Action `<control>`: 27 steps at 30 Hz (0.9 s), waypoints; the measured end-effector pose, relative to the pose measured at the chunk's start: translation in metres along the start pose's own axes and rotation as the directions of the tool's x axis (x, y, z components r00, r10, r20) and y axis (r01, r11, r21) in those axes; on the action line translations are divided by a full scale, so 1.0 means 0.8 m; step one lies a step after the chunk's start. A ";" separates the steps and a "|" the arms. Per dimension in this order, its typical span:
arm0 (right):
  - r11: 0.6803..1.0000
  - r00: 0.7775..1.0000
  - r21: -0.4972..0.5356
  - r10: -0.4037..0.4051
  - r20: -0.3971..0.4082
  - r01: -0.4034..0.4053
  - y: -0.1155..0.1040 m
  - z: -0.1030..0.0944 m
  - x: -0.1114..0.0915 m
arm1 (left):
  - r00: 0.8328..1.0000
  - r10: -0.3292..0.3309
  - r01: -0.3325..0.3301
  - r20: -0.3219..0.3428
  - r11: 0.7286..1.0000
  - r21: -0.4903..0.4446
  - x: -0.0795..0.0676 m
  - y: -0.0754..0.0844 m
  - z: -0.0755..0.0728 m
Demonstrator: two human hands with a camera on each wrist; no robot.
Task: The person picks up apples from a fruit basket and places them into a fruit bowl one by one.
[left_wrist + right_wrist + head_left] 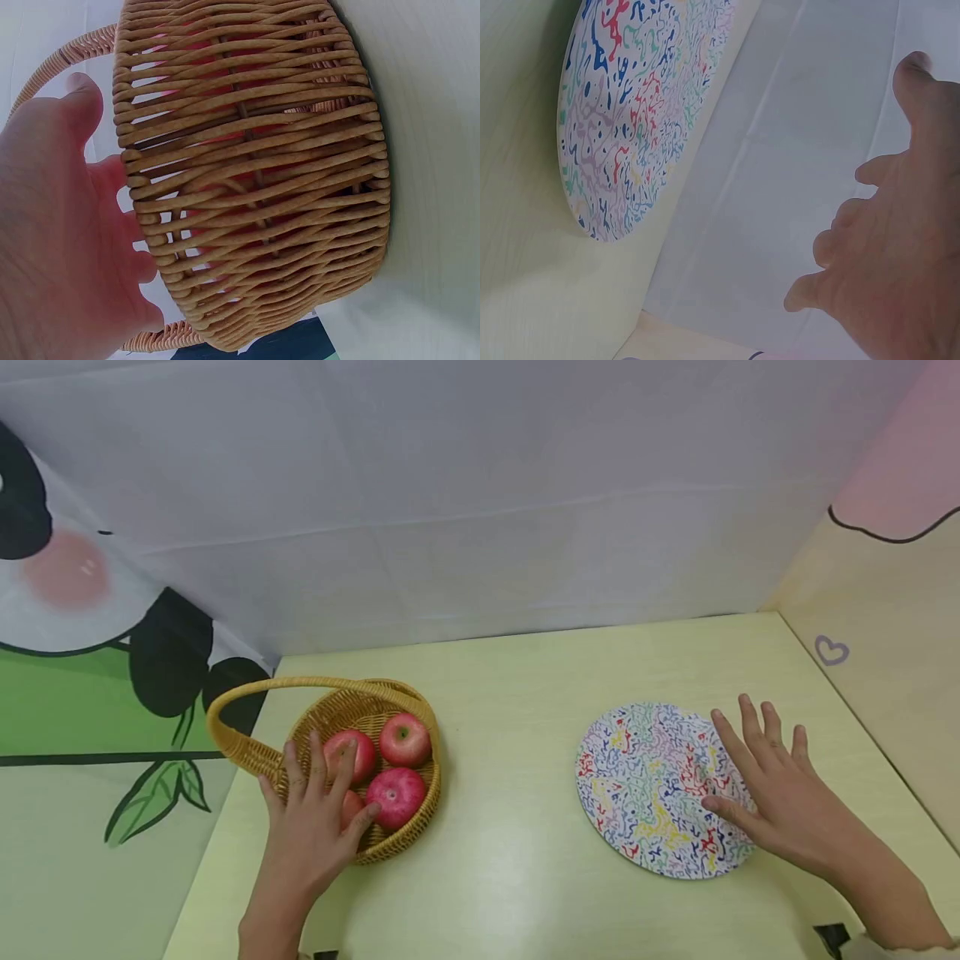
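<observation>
On the left of the table stands a wicker basket [432,793] with a hooped handle [315,682], holding several red apples [397,797]. My left hand [311,839] is over the basket's near left side, fingers spread and holding nothing; it hides part of the apples. In the left wrist view the left hand [75,225] is beside the upper rim of the woven wall [255,165]. A round board [652,785] with a multicoloured squiggle pattern lies flat on the right. My right hand [795,802] hovers over its right edge, fingers spread, with space between hand and board [630,120] in the right wrist view.
The pale table [510,760] carries the basket and board with a gap between them. A white cloth wall [480,527] rises behind the table. Printed panels stand at the left [75,702] and right [885,610] sides.
</observation>
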State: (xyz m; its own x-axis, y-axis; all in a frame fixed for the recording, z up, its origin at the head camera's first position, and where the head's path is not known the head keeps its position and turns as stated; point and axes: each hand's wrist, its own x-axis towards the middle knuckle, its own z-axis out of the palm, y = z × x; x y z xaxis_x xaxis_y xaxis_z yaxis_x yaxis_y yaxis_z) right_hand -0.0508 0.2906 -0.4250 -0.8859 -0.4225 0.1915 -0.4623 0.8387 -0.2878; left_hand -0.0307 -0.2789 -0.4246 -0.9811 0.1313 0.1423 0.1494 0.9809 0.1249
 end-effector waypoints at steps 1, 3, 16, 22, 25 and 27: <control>1.000 1.000 0.001 0.001 0.001 -0.001 0.000 0.000 0.000 | 1.000 0.000 0.000 0.001 1.000 0.000 0.000 0.000 0.000; 1.000 1.000 0.005 0.002 0.001 -0.002 0.000 0.000 -0.001 | 1.000 -0.001 0.001 0.002 1.000 0.001 -0.001 0.001 -0.001; 0.999 1.000 0.034 -0.001 -0.027 0.002 -0.008 0.004 -0.005 | 0.998 -0.051 0.050 -0.041 0.998 -0.035 -0.002 0.007 -0.010; 0.996 0.992 0.016 -0.084 -0.097 0.086 -0.012 0.005 -0.002 | 0.991 -0.050 0.040 -0.125 0.996 -0.083 -0.004 0.005 -0.008; 0.994 0.985 0.007 -0.111 -0.129 0.113 -0.013 0.006 0.000 | 0.978 -0.028 0.008 -0.208 0.995 -0.096 -0.004 0.003 -0.006; 0.992 0.981 0.005 -0.123 -0.147 0.125 -0.014 0.007 0.002 | 0.963 -0.013 -0.016 -0.267 0.994 -0.104 -0.004 0.003 -0.005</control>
State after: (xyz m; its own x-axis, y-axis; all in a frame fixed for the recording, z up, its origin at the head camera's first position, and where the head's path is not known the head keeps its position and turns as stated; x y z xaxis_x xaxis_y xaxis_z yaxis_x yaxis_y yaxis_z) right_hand -0.0469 0.2787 -0.4265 -0.8069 -0.4671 0.3616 -0.5696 0.7775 -0.2667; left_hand -0.0269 -0.2778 -0.4211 -0.9142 0.0756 0.3982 0.1768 0.9584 0.2239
